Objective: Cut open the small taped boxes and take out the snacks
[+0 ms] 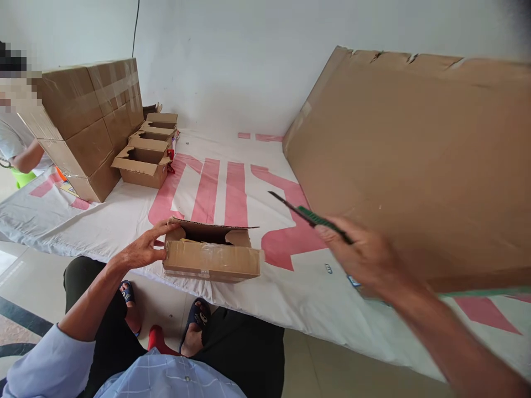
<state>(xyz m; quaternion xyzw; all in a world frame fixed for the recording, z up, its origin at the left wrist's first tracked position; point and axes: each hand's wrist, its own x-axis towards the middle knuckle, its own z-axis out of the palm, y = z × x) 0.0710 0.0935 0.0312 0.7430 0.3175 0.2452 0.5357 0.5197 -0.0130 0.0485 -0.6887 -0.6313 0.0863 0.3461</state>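
Note:
A small brown cardboard box lies near the table's front edge, its top flap raised and its inside partly dark. My left hand grips the box's left end, fingers at the upper corner and thumb lower on the side. Up and to the right of it, my right hand is closed around a green utility knife. The knife's long blade is out and points up and left, over the cloth and apart from the box. Clear tape runs across the box's front.
A large cardboard carton fills the right side. At the left, stacked taped boxes stand beside several open small boxes in a row. A white cloth with red print covers the table. Another person's arm shows far left.

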